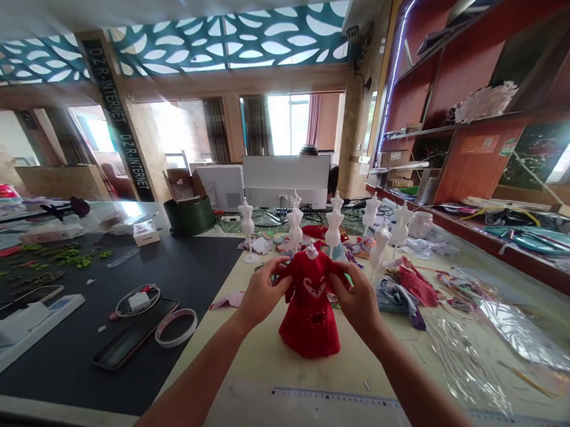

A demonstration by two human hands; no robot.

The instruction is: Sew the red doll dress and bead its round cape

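1. Far L: white power strip w/ a plug in it, on the dark side of the surface; green sprigs lie scattered behind.
2. Next: small white charger block w/ its cable looped round it, near a dark phone lying flat. White ring (tape roll, prob.) just beside the phone.
3. Further back: dk green tub w/ a cardboard box in its top.
4. L hand: thumb + fingers pinching the sleeve on that side of the red dress.
5. Ctr: red dress, upright on a white mini mannequin, pale side of the surface, btwn the two hands. Light motif on chest, dk spot on skirt. Ruler lies flat on the near side of it. Six bare white mannequins stand behind, amid fabric scraps; white monitor beyond.
6. R hand: pinching the other sleeve, well apart from L hand.
7. R side: crumpled red cloth near blue-grey cloth, then clear plastic bags; red-brown shelving up behind.
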